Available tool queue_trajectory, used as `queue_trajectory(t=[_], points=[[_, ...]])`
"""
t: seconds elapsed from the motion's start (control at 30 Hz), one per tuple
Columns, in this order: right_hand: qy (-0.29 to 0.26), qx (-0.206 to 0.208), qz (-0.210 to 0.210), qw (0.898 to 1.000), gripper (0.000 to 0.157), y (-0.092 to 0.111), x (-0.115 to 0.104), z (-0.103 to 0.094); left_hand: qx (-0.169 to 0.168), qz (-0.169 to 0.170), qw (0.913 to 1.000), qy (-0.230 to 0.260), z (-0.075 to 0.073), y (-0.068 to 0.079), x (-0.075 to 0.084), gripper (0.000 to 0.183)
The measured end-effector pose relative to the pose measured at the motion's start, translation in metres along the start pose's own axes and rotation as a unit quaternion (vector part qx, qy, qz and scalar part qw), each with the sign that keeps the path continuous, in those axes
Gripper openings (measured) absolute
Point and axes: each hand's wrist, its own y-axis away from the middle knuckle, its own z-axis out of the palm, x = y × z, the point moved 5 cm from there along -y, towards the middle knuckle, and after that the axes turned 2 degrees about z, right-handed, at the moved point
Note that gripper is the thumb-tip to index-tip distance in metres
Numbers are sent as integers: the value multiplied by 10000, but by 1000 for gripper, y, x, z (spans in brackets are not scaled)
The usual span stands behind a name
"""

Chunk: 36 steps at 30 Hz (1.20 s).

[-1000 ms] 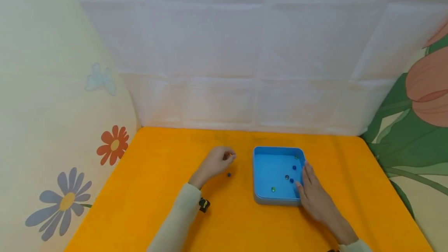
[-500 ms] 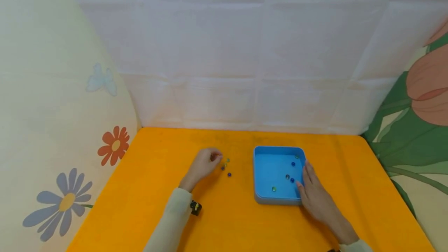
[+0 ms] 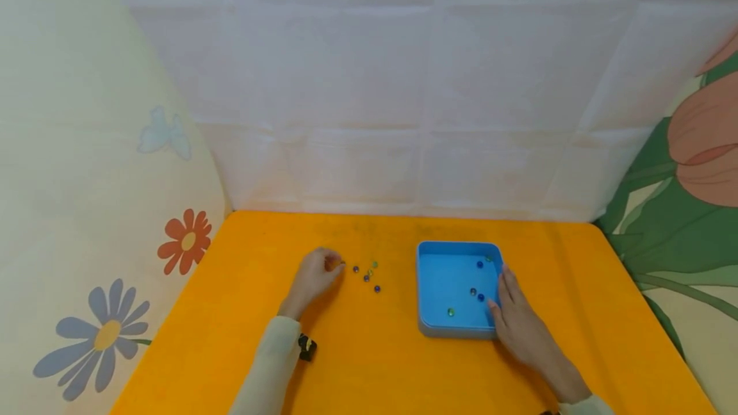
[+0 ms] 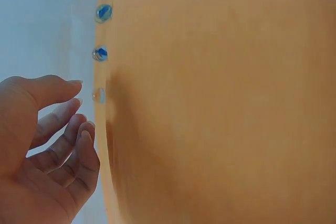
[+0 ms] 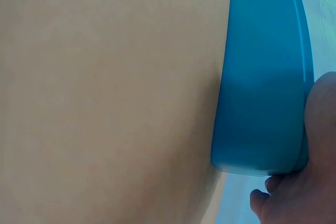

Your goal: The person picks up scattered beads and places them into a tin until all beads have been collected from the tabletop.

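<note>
Several small glass marbles lie on the orange table, among them a dark blue marble (image 3: 377, 289) at the front and a green one (image 3: 375, 264) farther back. My left hand (image 3: 311, 280) is left of them, fingers loosely bent and thumb apart. In the left wrist view a clear marble (image 4: 98, 95) sits just beyond its fingertips. A square blue box (image 3: 455, 332) holds several more marbles, including a blue marble (image 3: 481, 298) and a green marble (image 3: 451, 312). My right hand (image 3: 521, 325) grips the box's right wall, thumb over the rim and fingers along the outside.
The orange tabletop (image 3: 369, 370) ends at a white sheet (image 3: 369, 114) behind. A flower-printed cloth (image 3: 104, 210) hangs on the left, and a tulip-printed cloth (image 3: 680, 223) on the right.
My left hand has moved left, and more marbles have come into view on the table beside it. In the box one blue marble has rolled slightly backward. The right hand has stayed put.
</note>
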Motion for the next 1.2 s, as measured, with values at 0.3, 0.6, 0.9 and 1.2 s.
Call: queue_trajectory(t=[0.3, 0.6, 0.9, 1.2], points=[[49, 147, -98, 9998, 76, -1, -1, -3, -182, -45, 9996, -221, -4, -4, -12, 25], [20, 139, -107, 9998, 74, 0, -1, -1, -461, -44, 9983, -364, -1, -9, -14, 27], [6, 146, -107, 9998, 74, -1, -1, 0, -690, -76, 9964, -479, -1, -15, -11, 27], [6, 157, -70, 9999, 74, 0, -2, -2, -765, -86, 9959, -472, -2, -18, -9, 26]])
